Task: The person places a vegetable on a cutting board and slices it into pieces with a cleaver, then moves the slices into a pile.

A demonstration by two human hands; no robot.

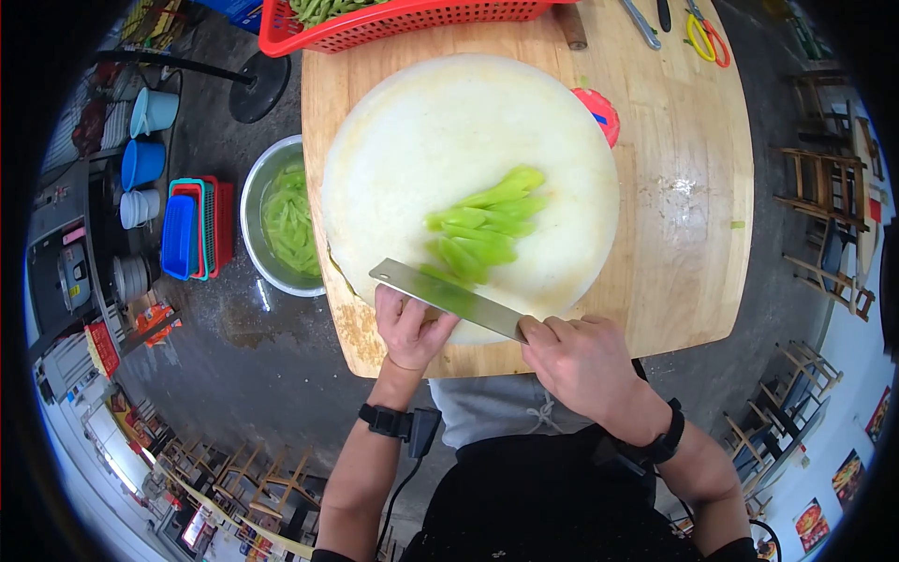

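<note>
A cleaver (449,298) is in my right hand (582,363), with the fingers closed around its handle at the blade's right end. The blade slants up to the left over the near edge of the round white cutting board (403,140). My left hand (408,330) is up against the blade's near left side. Its fingers are bent and the tips pass out of sight behind the metal, so what they hold, if anything, is hidden. Just beyond the blade lies a fanned pile of pale green vegetable slices (487,225); part of it is covered by the cleaver.
Left of the wooden table (684,272), a metal basin (251,220) holds green slices in liquid. A red basket (421,21) of green pods stands at the far edge. Scissors (707,39) lie far right; a red round object (599,112) sits by the board.
</note>
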